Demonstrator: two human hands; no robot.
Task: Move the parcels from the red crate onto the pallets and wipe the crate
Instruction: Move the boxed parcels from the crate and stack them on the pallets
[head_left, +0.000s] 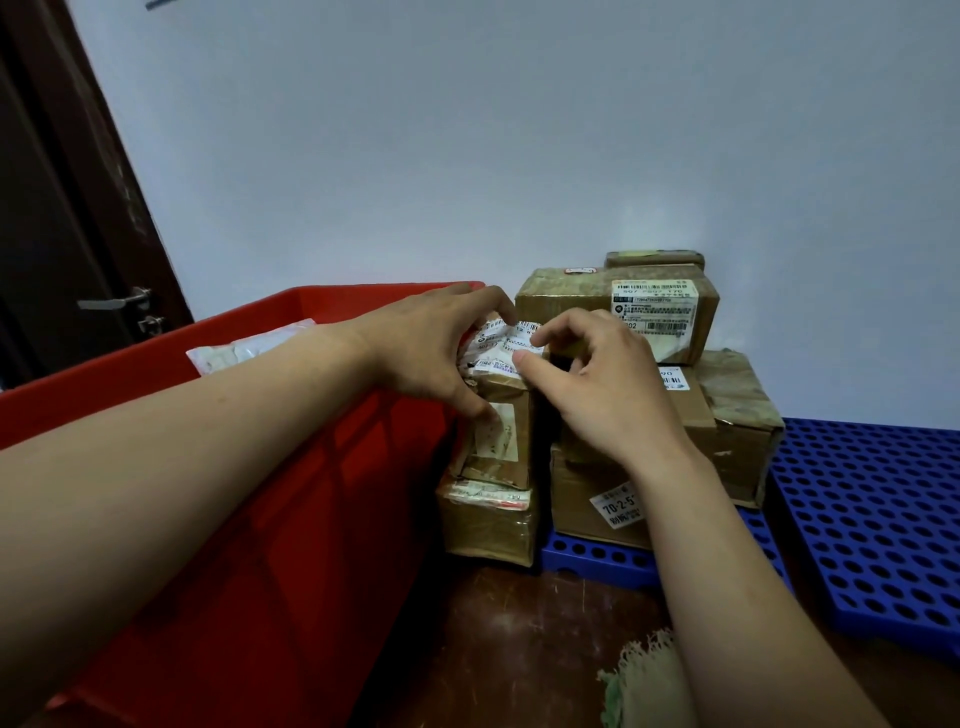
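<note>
Left hand and right hand are gripping a small parcel, apparently seating it on the stack at the blue pallet; the white parcel in the red crate is likely waiting next.

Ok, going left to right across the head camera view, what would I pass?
Door handle → red crate → small taped parcel → stacked cardboard boxes → right-hand blue pallet.
</note>
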